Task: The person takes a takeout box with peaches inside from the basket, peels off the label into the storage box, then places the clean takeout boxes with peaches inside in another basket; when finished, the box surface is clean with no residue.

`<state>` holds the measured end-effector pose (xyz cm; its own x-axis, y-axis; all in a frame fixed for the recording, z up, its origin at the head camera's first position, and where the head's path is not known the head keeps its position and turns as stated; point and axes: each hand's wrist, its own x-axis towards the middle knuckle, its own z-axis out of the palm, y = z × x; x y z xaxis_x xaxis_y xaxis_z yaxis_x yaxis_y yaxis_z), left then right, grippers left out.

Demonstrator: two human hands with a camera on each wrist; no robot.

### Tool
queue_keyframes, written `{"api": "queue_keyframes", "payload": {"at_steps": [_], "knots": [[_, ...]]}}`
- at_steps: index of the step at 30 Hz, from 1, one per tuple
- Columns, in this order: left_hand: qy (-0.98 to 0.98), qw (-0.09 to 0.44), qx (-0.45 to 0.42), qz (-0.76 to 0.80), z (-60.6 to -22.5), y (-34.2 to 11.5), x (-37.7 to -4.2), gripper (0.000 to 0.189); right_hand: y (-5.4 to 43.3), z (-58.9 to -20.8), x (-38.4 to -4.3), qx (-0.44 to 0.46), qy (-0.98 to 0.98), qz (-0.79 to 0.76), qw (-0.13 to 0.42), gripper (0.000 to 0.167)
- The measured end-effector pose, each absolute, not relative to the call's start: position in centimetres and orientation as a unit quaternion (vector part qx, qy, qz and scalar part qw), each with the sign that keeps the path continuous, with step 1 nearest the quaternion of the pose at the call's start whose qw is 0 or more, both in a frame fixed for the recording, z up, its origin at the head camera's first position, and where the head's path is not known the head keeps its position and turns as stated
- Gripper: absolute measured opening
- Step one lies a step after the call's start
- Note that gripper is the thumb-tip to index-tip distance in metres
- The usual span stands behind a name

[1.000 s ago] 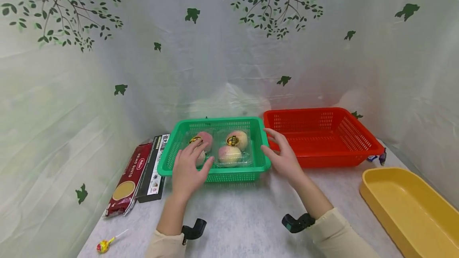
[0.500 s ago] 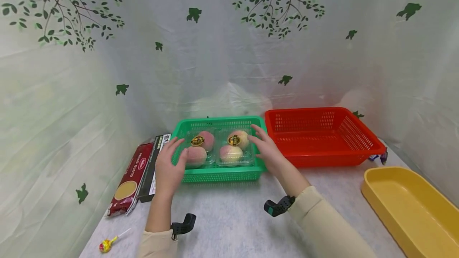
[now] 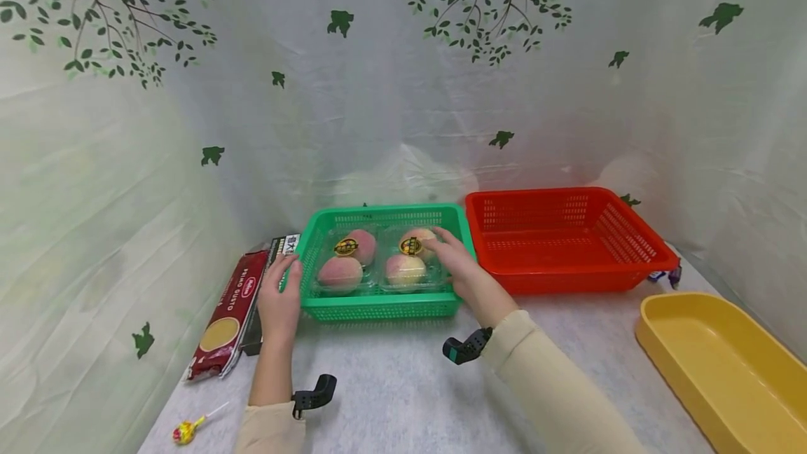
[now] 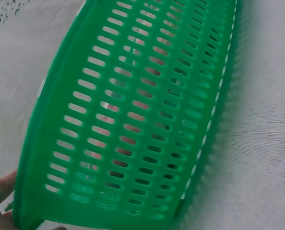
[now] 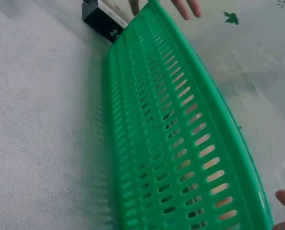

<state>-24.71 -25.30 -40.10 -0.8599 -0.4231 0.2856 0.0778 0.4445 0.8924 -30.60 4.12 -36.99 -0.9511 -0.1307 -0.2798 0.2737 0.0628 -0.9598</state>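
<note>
A green basket holds two clear plastic packs of pink and cream peach-like round items, the left pack and the right pack. Each pack bears a black-and-yellow label. My left hand is at the basket's left end, thumb and fingers apart; whether it touches the rim cannot be told. In the right wrist view its spread fingers show past the far rim. My right hand reaches over the basket's right side, fingers extended above the right pack. Contact with the pack is unclear.
A red basket stands right of the green one, with a yellow tray nearer at the right. On the left lie a dark red packet, a black box partly behind my left hand, and a lollipop.
My left hand has moved left from over the left pack to the basket's left end, uncovering that pack. My right hand has moved left from the right rim to over the right pack.
</note>
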Motion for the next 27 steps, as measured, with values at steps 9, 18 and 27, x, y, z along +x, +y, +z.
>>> {"api": "queue_keyframes", "payload": {"at_steps": [9,18,27], "knots": [[-0.754,0.157,0.142,-0.622,-41.3,-26.1,-25.1,0.051,4.0,-37.6,-31.4,0.045,0.711,-0.683,0.162,0.063],[-0.716,0.117,0.149,-0.672,-42.2,-26.6,-25.4,0.047,4.0,-38.1,-31.3,0.007,0.734,-0.656,0.177,0.057],[-0.717,0.110,0.149,-0.672,-42.1,-26.6,-25.2,0.046,3.9,-38.2,-31.4,0.008,0.740,-0.654,0.157,0.058]]}}
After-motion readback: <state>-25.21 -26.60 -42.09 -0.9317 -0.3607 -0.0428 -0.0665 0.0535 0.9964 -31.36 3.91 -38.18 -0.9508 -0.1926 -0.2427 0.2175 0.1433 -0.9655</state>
